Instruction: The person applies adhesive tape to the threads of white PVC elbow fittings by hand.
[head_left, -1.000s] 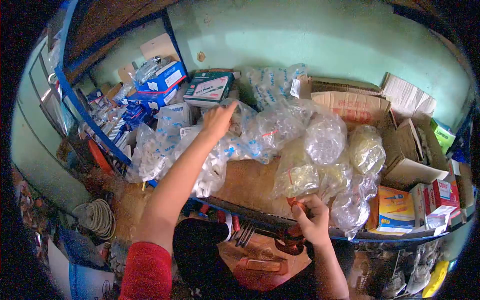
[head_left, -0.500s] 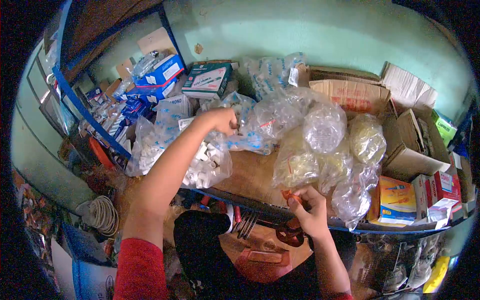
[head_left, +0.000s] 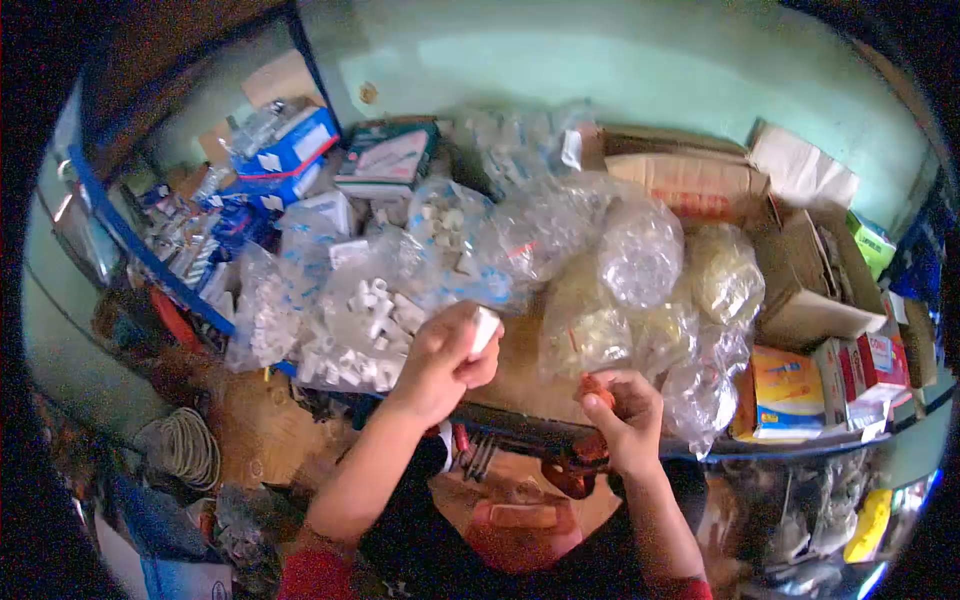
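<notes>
Closed round a small white plastic piece [head_left: 484,332], my left hand [head_left: 445,365] is raised over the front edge of the bench. To its left lies an open clear bag [head_left: 350,340] of white plastic fittings. My right hand [head_left: 628,415] pinches a crumpled orange-red item [head_left: 598,388] between thumb and fingers, in front of the clear bags with yellowish contents [head_left: 585,335]. The two hands are apart. Another bag [head_left: 445,225] of pale fittings rests behind my left hand.
A blue-edged bench [head_left: 530,350] spans the view. Cardboard boxes [head_left: 690,185] stand at the back right, a yellow-orange box [head_left: 788,390] at the right front. A green box [head_left: 385,158] and blue boxes [head_left: 290,145] are at the back left. Coiled cable [head_left: 185,450] lies lower left.
My left hand has come back from the bags toward the front edge, now with a white piece in its fingers. My right hand keeps the orange-red item, nearly in place. The view has shifted slightly.
</notes>
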